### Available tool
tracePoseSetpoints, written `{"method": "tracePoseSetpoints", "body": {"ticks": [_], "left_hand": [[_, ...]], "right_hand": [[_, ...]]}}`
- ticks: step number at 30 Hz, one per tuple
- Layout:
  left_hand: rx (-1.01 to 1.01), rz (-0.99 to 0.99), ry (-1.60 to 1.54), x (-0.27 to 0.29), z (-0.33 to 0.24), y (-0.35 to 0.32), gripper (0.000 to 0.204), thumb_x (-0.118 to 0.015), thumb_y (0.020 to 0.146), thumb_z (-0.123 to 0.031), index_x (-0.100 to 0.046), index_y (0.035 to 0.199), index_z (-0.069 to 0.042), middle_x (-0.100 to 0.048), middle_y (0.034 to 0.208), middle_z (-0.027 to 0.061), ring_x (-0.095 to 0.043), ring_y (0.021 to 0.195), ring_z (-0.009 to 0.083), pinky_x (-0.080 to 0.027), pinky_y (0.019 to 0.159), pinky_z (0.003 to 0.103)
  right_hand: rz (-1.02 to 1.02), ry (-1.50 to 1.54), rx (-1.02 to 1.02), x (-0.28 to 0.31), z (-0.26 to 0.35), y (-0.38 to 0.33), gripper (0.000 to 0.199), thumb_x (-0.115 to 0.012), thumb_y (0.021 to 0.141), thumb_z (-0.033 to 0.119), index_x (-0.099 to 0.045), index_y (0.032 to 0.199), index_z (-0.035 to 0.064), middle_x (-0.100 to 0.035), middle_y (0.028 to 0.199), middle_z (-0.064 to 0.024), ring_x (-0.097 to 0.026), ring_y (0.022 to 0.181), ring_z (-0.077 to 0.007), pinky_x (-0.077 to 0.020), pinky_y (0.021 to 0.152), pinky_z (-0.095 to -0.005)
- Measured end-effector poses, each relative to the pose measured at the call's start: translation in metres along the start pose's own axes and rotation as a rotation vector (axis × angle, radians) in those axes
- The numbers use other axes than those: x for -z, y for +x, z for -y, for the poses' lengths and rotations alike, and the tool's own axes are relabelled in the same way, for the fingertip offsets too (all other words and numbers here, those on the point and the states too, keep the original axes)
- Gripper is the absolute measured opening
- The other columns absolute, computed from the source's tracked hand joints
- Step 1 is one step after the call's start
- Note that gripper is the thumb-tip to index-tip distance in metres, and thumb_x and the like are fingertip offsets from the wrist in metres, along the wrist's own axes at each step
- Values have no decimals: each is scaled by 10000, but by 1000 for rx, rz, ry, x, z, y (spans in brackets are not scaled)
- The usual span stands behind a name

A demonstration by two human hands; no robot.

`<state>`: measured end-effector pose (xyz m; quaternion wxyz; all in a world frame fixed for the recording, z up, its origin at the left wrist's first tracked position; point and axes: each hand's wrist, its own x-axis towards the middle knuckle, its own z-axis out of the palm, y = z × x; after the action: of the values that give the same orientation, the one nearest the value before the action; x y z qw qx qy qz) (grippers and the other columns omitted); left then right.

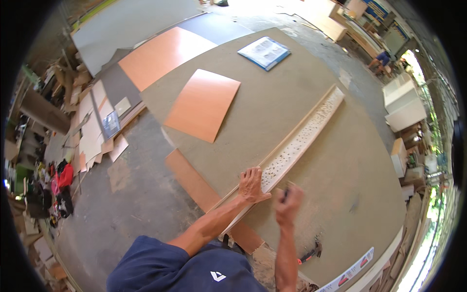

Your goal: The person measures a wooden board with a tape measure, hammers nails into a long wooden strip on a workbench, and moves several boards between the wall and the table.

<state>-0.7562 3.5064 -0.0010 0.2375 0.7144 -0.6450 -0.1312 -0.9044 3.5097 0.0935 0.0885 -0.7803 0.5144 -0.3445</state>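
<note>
A long, narrow wooden board (297, 147) with raised edges and a pale face speckled with dark spots lies diagonally over the work surface, its near end close to my body. My left hand (252, 186) grips across it, fingers over one edge and thumb toward the other. Just right of the board, my right hand (288, 207) is closed in a fist, smeared by motion. Something small and dark shows in that fist, its kind unclear. A hammer (314, 251) with a dark head and a red-and-black handle rests on the surface near my right forearm.
An orange sheet (203, 104) and a blue-edged packet (264, 52) lie on the broad table (350, 180). A brown strip (192, 177) sits at its left edge. A white printed strip (348, 271) is near right. Panels and scraps stand left; another person (381, 62) crouches far right.
</note>
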Motion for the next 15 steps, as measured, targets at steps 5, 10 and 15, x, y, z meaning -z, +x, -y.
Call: {"method": "tracePoseSetpoints", "body": {"ticks": [5, 10, 15], "left_hand": [[580, -289, 597, -7, -37, 29, 973, -849, 511, -512, -467, 1261, -23, -510, 1119, 142, -483, 1085, 307, -394, 888, 441], [35, 85, -19, 25, -27, 4, 1002, -838, 548, -533, -457, 1317, -14, -493, 1220, 190, -457, 1148, 343, -363, 956, 487], [-50, -114, 346, 24, -10, -10, 1052, -831, 549, -518, -396, 1354, 0, -480, 1250, 210, -443, 1157, 362, -351, 943, 493]], "right_hand": [[417, -124, 651, -132, 82, 49, 392, -615, 810, 137, -571, 1189, 49, -597, 1062, -119, -543, 1099, -278, -437, 910, -431], [695, -195, 623, -181, 91, 31, 421, -575, 812, 114, -580, 1232, 87, -599, 1178, -95, -519, 1181, -288, -389, 995, -515], [230, -40, 267, -102, 87, 25, 436, -657, 804, 215, -597, 1208, 63, -582, 1254, -126, -498, 1221, -314, -379, 1014, -509]]}}
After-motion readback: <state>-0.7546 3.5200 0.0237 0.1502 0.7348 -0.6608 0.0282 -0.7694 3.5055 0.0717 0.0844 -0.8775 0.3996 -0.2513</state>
